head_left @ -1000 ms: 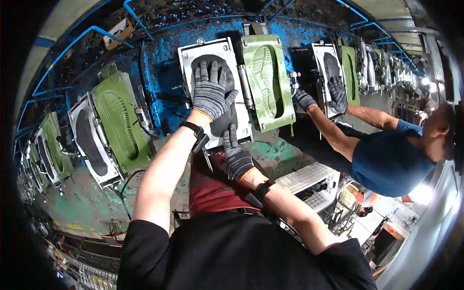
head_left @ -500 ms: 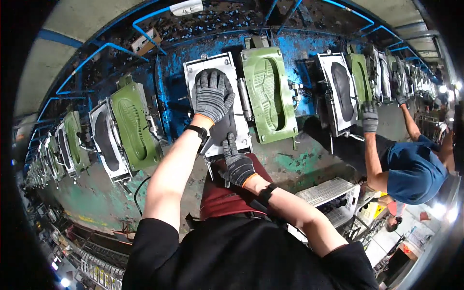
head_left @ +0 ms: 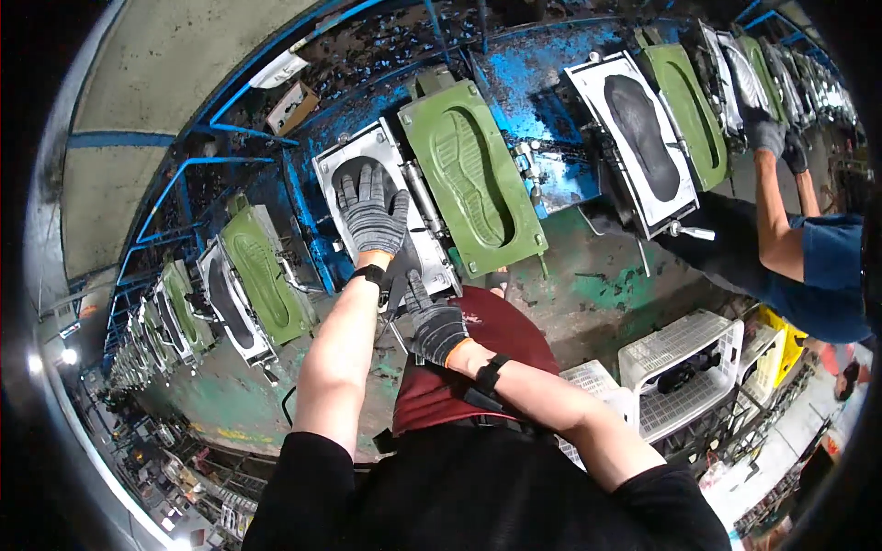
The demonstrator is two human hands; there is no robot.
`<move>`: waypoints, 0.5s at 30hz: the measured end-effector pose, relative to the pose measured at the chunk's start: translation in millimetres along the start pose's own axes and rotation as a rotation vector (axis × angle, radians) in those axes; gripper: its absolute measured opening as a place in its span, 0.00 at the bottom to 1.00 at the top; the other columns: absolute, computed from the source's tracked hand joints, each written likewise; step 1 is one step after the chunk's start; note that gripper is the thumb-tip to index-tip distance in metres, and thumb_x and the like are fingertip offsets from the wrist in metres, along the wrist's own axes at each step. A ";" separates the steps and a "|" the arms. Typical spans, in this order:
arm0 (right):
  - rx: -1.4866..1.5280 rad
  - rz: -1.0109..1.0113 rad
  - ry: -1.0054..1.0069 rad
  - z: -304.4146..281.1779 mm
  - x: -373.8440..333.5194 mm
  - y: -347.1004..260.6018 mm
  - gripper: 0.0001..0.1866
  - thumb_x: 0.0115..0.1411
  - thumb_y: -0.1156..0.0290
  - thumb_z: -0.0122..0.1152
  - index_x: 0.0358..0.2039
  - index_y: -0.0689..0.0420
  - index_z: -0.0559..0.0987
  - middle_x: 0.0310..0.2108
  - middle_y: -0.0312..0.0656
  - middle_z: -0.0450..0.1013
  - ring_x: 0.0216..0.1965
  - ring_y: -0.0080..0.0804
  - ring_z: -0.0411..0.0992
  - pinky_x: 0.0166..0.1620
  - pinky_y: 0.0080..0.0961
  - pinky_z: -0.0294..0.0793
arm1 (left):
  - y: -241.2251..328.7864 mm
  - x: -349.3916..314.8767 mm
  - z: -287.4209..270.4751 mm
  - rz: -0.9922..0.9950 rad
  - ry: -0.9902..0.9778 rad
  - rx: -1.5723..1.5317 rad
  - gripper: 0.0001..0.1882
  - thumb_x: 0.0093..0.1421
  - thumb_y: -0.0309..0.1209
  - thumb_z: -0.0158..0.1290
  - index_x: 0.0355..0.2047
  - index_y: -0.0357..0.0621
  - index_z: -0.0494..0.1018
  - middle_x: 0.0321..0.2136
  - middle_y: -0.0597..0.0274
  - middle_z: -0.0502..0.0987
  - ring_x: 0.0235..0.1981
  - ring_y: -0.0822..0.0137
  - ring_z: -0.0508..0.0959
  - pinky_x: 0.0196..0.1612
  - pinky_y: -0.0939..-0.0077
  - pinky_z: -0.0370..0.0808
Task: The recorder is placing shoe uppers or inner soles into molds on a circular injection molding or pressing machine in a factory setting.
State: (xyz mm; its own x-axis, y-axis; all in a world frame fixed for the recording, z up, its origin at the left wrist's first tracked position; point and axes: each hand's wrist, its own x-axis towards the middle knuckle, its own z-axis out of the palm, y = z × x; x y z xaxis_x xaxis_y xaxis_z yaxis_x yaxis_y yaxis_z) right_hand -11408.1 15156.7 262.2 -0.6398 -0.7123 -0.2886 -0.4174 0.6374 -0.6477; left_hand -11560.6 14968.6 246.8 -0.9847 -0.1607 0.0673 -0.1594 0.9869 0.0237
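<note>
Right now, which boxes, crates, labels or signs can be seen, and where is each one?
Small brown cardboard box: on the upper blue frame, above the moulds.
White slatted plastic crates: lower right, beside the green bench; dark items inside.
Yellow container: right of the crates, partly hidden.
No readable labels or screens.

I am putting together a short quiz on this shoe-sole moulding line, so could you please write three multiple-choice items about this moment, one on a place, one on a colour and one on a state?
1. Where is the left hand?
A. flat on the dark sole in the open mould
B. on a white crate
C. at the person's side

2. What colour is the raised mould lid right of that mould?
A. red
B. green
C. yellow

3. How is the right hand?
A. bare
B. gloved, holding the sole's lower edge
C. holding a bottle

Answers: 1 A, the gloved fingers spread over the dark sole. 2 B, the lid's face is green. 3 B, a grey glove shows, fingers at the sole's lower end.
</note>
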 end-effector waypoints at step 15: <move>0.283 0.172 -0.417 21.8 -3.4 -6.2 0.24 0.54 0.48 0.65 0.39 0.57 0.84 0.30 0.53 0.82 0.35 0.52 0.82 0.38 0.49 0.79 | -11.2 -10.1 -13.5 -0.005 -0.108 0.095 0.48 0.63 0.63 0.47 0.71 0.38 0.62 0.74 0.48 0.56 0.72 0.29 0.52 0.73 0.29 0.40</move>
State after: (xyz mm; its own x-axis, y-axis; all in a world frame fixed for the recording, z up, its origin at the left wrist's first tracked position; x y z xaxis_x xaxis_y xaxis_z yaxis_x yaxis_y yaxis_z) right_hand -11389.3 15148.8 251.9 -0.3485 -0.6978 -0.6258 -0.1018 0.6919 -0.7148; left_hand -11547.9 14958.9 259.3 -0.9849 -0.1685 -0.0401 -0.1654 0.9837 -0.0710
